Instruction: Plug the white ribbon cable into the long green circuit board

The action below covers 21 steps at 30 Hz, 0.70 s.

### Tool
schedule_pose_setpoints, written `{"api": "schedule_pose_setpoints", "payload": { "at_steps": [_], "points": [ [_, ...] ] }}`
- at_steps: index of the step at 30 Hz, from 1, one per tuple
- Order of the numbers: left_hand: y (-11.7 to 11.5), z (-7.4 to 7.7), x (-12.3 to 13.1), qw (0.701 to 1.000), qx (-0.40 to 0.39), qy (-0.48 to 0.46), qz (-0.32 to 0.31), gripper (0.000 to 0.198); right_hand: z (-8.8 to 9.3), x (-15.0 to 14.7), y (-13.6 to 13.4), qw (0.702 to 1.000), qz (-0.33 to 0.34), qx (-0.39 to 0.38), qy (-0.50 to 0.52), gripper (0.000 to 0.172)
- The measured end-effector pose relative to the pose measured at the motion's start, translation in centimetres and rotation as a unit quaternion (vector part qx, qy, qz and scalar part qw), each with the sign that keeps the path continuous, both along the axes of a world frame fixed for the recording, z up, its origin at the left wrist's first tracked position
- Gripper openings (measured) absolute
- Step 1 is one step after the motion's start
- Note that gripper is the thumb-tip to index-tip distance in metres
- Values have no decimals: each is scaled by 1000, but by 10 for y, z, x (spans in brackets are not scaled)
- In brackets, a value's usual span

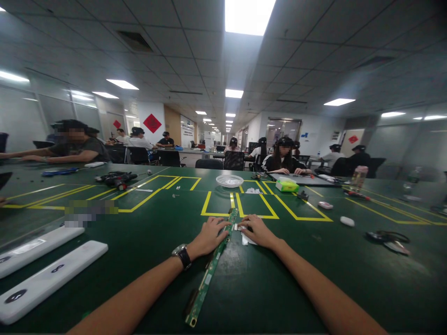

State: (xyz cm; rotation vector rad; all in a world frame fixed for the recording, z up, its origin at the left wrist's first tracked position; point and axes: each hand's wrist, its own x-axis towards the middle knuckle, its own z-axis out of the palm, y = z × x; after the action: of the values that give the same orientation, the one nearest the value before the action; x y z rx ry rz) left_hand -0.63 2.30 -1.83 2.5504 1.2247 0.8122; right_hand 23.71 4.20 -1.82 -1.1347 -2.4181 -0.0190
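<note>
A long narrow green circuit board (pixel 213 263) lies on the green table (pixel 146 246), running from near me toward the middle. My left hand (pixel 208 235), with a wristwatch on the wrist, rests on the board's far part, fingers curled down onto its edge. My right hand (pixel 256 230) sits just right of the board, fingers bent and pressing a small white piece of paper or cloth (pixel 246 239) against the table beside the board.
A clear plastic bowl (pixel 229 180) and a green-and-white box (pixel 287 186) stand beyond the yellow floor-tape boxes. Two white bars (pixel 52 277) lie at the left. A drill (pixel 117 179) and cables (pixel 387 238) sit farther off. Other people sit at the table's far side.
</note>
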Motion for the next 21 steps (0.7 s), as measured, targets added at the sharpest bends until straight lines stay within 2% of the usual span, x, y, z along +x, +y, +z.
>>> {"api": "schedule_pose_setpoints", "payload": {
  "at_steps": [6, 12, 17, 21],
  "points": [
    [-1, -5, 3, 999, -24, 32, 17, 43, -2, -9, -4, 1000, 7, -2, -1, 28],
    [-2, -7, 5, 999, -19, 49, 11, 43, -8, -20, -7, 999, -50, 3, -2, 28],
    [2, -4, 4, 996, -82, -42, 20, 46, -9, -23, -9, 999, -51, -13, 5, 24],
    [9, -2, 8, 980, -114, -159, -23, 56, -8, -25, -10, 999, -45, -15, 24, 21]
  ]
}}
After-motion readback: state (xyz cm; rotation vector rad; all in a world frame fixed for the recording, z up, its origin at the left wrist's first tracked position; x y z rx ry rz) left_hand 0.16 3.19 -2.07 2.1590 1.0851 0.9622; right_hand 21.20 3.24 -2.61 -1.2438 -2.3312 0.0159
